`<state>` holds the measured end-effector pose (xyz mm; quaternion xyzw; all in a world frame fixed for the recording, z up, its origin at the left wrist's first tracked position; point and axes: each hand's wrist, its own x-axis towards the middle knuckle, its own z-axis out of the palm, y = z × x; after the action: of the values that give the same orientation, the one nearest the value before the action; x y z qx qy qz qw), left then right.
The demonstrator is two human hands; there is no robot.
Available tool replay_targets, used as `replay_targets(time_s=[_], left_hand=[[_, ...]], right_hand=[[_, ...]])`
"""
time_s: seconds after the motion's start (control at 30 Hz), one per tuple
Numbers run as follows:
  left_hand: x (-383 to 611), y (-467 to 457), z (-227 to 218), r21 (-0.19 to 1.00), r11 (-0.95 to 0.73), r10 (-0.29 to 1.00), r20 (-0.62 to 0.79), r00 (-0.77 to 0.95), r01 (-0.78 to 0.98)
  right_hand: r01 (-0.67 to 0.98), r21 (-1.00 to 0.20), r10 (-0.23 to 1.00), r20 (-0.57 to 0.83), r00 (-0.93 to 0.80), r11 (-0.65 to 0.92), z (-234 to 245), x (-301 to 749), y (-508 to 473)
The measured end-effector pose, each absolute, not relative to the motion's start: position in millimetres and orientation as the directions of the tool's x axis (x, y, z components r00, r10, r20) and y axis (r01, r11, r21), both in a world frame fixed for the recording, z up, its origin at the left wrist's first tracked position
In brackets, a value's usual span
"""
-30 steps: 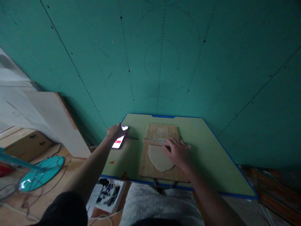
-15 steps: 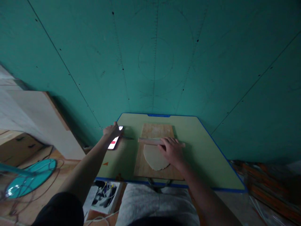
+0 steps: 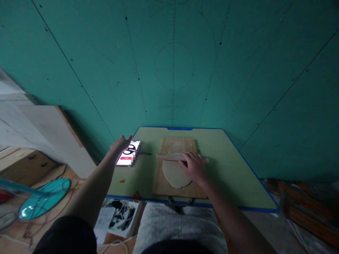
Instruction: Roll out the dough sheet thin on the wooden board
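My right hand is wrapped over the right part of a wooden rolling pin. The pin lies crosswise over the far part of a flat sheet of dough on a wooden board. Beside the left edge of a lit phone, my left hand is open, some of its fingers hidden. What looks like a pair of scissors lies across the phone, dark loops over the screen and blades pointing right towards the board.
The board rests on a pale green table with blue edging, against a green wall. A small orange scrap lies at the table's left. Below stands a white box of cables; a round turquoise base is on the floor.
My left hand has drawn back to the left, off the scissors, uncovering their dark loops and more of the phone screen. My right hand and the rolling pin stay about where they were.
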<state>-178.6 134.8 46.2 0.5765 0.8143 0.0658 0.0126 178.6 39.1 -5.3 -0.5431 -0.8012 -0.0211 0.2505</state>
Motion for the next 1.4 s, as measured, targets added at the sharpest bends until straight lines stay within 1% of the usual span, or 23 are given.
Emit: replay_targets(time_s=[0.1, 0.2, 0.33, 0.37, 0.4, 0.47, 0.5, 0.6, 0.67, 0.83, 0.93, 1.17, 1.23, 1.4], left_hand=[[-177, 122, 55, 0.211, 0.362, 0.924, 0.049, -0.38, 0.908], [-157, 110, 63, 0.3, 0.288, 0.937, 0.109, -0.333, 0.909], [-111, 93, 58, 0.402, 0.055, 0.969, 0.199, -0.146, 0.914], [-101, 88, 55, 0.434, -0.063, 0.967, 0.249, -0.053, 0.899], [-94, 84, 52, 0.438, -0.141, 0.956, 0.292, 0.008, 0.888], [-92, 76, 45, 0.43, -0.2, 0.931, 0.363, 0.035, 0.881], [-98, 72, 41, 0.422, -0.179, 0.924, 0.383, 0.004, 0.889], [-132, 58, 33, 0.401, -0.019, 0.908, 0.391, -0.152, 0.916], [-159, 49, 27, 0.36, 0.053, 0.917, 0.352, -0.188, 0.932], [-189, 39, 13, 0.218, 0.026, 0.957, 0.276, -0.088, 0.975], [-189, 44, 8, 0.171, 0.049, 0.964, 0.249, -0.091, 0.984], [-192, 56, 6, 0.063, 0.047, 0.958, 0.279, -0.062, 0.997], [-194, 58, 7, 0.04, 0.07, 0.958, 0.275, -0.078, 0.997], [-197, 63, 7, 0.042, 0.1, 0.964, 0.243, -0.108, 0.994]], right_hand=[[0.884, -0.235, 0.86, 0.426, -0.28, 0.404, -4, 178, 38], [0.888, -0.228, 0.862, 0.423, -0.28, 0.4, -2, 178, 37], [0.889, -0.234, 0.866, 0.418, -0.275, 0.395, -1, 177, 36], [0.888, -0.235, 0.866, 0.419, -0.274, 0.395, -1, 177, 36], [0.887, -0.235, 0.865, 0.419, -0.276, 0.397, -2, 177, 36], [0.885, -0.237, 0.864, 0.419, -0.279, 0.4, -2, 178, 36], [0.883, -0.24, 0.863, 0.42, -0.28, 0.403, -2, 178, 36], [0.874, -0.251, 0.856, 0.432, -0.283, 0.416, -3, 179, 36], [0.872, -0.251, 0.852, 0.44, -0.284, 0.42, -3, 179, 36], [0.878, -0.237, 0.848, 0.449, -0.281, 0.416, -3, 180, 37], [0.875, -0.233, 0.841, 0.46, -0.285, 0.424, -4, 180, 37], [0.871, -0.226, 0.826, 0.484, -0.288, 0.436, -4, 180, 37], [0.868, -0.229, 0.822, 0.492, -0.288, 0.441, -5, 180, 37], [0.862, -0.231, 0.819, 0.491, -0.297, 0.451, -5, 181, 37]])
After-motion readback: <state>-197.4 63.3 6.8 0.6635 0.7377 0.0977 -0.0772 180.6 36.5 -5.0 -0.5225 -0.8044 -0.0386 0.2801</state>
